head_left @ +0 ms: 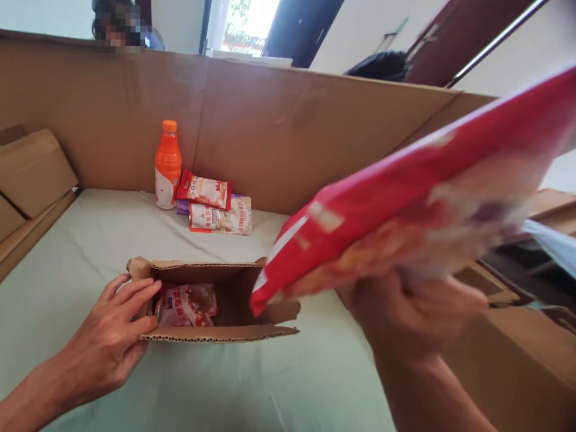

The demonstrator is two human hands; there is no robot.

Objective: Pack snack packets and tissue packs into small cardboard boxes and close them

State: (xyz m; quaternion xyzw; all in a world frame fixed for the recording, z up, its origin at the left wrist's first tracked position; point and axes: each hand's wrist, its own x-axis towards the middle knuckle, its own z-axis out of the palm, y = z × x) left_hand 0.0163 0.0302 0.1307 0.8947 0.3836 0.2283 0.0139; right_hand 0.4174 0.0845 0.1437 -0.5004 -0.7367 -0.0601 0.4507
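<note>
My left hand (114, 327) holds the left end of a small open cardboard box (220, 334), its fingers resting over the edge. Inside the box, toward the left, lies a red and white snack packet (184, 305) with a clear part. My right hand (405, 312) grips a large red snack bag (387, 198) from below. The bag is tilted and smeared by motion, and its lower left corner hangs over the right end of the box. Part of that end is hidden behind it.
Against the back cardboard wall (279, 132) stand an orange bottle (168, 168) and, beside it, a small pile of snack packets (216, 207). Cardboard boxes (33, 174) sit at the left, with more (508, 354) at the right. A pale green cloth (216, 384) covers the surface.
</note>
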